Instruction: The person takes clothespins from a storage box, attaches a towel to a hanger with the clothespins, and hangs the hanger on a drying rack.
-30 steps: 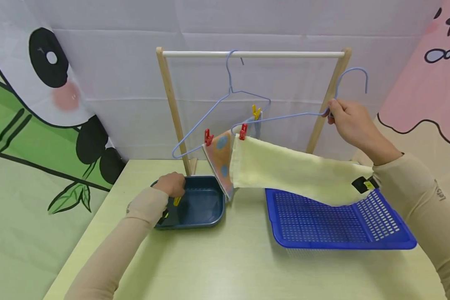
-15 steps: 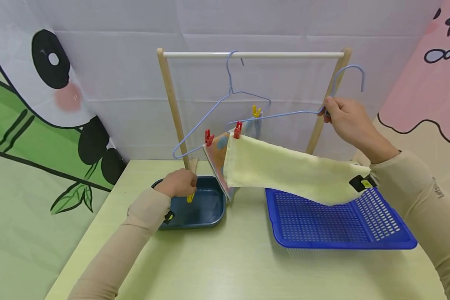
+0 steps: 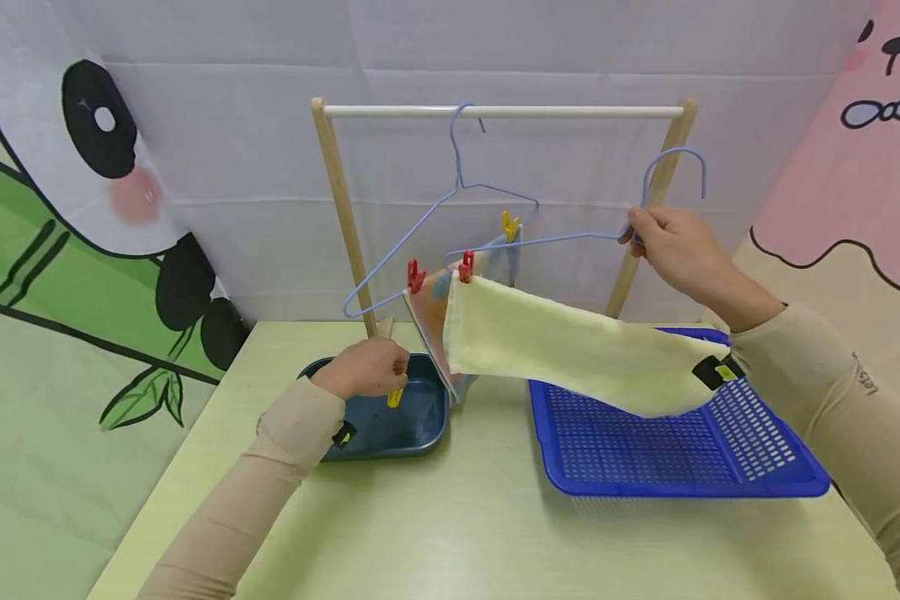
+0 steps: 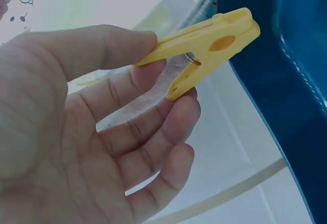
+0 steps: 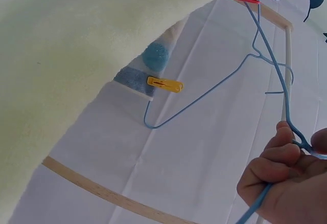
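Over the dark blue tray (image 3: 420, 421), my left hand (image 3: 363, 367) pinches a yellow clothespin (image 4: 235, 27). In the left wrist view the thumb and index finger hold one handle, and another finger touches the other. My right hand (image 3: 678, 246) grips a blue wire hanger (image 3: 562, 239) at its neck, below the hook. A pale yellow cloth (image 3: 570, 342) hangs from this hanger, fastened at its left end by a red clothespin (image 3: 466, 268). The cloth's right end sags near my right wrist; whether anything fastens it there I cannot tell.
Behind stands a wooden rack with a white bar (image 3: 570, 111). Another blue hanger (image 3: 423, 218) hangs on it, bearing a dotted cloth (image 3: 423, 312) with red and yellow clothespins (image 3: 510, 225). A blue perforated basket (image 3: 645, 487) sits at right, under the pale cloth.
My left hand has moved right across the tray with the yellow clothespin. My right hand has shifted left and slightly down, carrying the hanger and pale yellow cloth.
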Tool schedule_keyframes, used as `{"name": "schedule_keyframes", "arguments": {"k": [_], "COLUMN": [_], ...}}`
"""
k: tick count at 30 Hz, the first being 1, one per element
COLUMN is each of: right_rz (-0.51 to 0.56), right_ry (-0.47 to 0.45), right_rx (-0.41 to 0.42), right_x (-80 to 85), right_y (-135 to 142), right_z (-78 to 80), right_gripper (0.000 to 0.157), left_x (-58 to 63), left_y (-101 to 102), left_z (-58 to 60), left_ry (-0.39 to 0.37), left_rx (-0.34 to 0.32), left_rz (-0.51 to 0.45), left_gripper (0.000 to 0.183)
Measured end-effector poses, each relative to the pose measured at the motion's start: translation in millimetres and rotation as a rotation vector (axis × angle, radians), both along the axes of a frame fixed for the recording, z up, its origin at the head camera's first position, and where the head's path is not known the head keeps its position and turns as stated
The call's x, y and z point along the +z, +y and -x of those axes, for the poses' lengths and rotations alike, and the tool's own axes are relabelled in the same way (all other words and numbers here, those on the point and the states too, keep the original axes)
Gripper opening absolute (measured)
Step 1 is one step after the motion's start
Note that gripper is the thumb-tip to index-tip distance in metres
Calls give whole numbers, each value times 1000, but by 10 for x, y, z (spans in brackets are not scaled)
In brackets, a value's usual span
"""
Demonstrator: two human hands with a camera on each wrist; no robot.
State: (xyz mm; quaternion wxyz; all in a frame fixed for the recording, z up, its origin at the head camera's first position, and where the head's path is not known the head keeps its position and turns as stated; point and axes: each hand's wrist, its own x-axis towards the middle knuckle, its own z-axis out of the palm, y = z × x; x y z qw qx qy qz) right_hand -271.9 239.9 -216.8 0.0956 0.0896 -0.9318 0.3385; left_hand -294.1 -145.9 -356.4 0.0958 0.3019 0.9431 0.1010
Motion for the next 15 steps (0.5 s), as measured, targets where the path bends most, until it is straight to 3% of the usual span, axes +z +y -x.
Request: {"name": "schedule_keyframes", "arguments": {"k": [6, 15], "right_rz": [23, 78], "right_ry": [-44, -93], "right_rx": [0, -5], "right_x": [5, -9], "right_y": [-26, -28], "right_z": [-22, -15], "right_gripper": [60, 61], "left_x": [44, 142], "left_y": [74, 219], "left_z": [-25, -58], "left_ry": [-2, 4], "left_rx": [-70, -106], "left_rz": [-27, -98], "left_gripper": [24, 21]}}
